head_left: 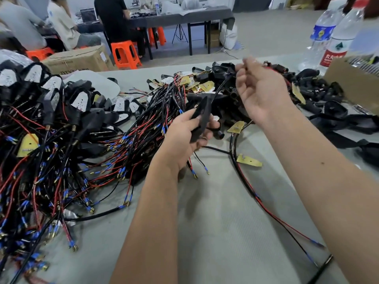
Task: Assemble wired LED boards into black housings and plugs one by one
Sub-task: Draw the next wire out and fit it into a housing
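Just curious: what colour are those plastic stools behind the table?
Bright orange; the stools show best in the head view, its only view.

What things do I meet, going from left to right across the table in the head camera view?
Heap of assembled housings with wires → left hand gripping a black housing → right hand pinching a wire → loose yellow board → cardboard box.

At centre I see a matt black plastic housing (202, 117); glossy red-and-black insulated wires (61, 171) (brass-looking tips) heap lower left on the matt grey table (221, 222).
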`<state>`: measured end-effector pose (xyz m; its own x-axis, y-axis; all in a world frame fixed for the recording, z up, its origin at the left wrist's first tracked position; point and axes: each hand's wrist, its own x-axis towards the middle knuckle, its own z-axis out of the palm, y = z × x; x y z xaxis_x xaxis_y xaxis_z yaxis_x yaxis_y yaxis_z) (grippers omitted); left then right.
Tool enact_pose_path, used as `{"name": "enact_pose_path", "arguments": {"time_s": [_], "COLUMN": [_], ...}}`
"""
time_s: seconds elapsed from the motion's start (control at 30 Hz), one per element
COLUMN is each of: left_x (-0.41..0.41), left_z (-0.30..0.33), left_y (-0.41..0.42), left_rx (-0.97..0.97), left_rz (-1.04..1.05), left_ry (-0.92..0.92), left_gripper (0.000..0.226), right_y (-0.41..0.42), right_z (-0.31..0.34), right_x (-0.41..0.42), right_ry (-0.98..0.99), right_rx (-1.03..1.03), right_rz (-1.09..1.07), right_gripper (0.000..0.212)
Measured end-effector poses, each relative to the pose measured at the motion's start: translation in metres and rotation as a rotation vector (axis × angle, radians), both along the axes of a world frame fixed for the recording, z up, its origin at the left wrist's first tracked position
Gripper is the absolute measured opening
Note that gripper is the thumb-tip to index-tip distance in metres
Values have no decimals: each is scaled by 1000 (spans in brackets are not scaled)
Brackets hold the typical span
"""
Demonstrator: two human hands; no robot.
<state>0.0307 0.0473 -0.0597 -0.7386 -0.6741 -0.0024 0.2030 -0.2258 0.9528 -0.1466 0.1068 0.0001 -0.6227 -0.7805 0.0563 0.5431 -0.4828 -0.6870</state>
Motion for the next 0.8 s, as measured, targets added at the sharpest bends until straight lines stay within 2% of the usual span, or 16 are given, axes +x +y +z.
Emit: {"name": "enact_pose_path", "arguments": {"time_s": [0.1,0.17,0.2,0.27,0.37,0.47,0.53,0.67,0.8], "left_x": [0,-3,-5,-7,-7,-8,-10,-12,-9], "left_z": [-2,-4,-4,-4,-2,3,5,7,3], "left_y": [-4,-2,0,5,5,5,7,11,8], "left_rx": [37,17,-4,-23,-2,56,106,183,91], "left_rz": [-32,-94,-113,-100,48,134,132,100,100], "left_ry": [24,-25,-62,-125,-178,-199,-214,-161,-150], "left_gripper": [28,27,27,24,22,25,36,43,51], "right_y": [9,16,19,24,29,33,34,30,29], "right_z": [-27,-48,-56,-68,-74,-76,-77,-77,-81], "right_x": [3,10,13,14,9,4,4,12,13], "right_ry": [301,426,437,407,360,349,403,589,599], "right_rx": [302,382,375,337,296,223,179,159,172], "right_rz": [84,149,164,122,-18,-47,-35,-89,-176], "right_gripper": [31,23,17,19,18,18,16,9,11]}}
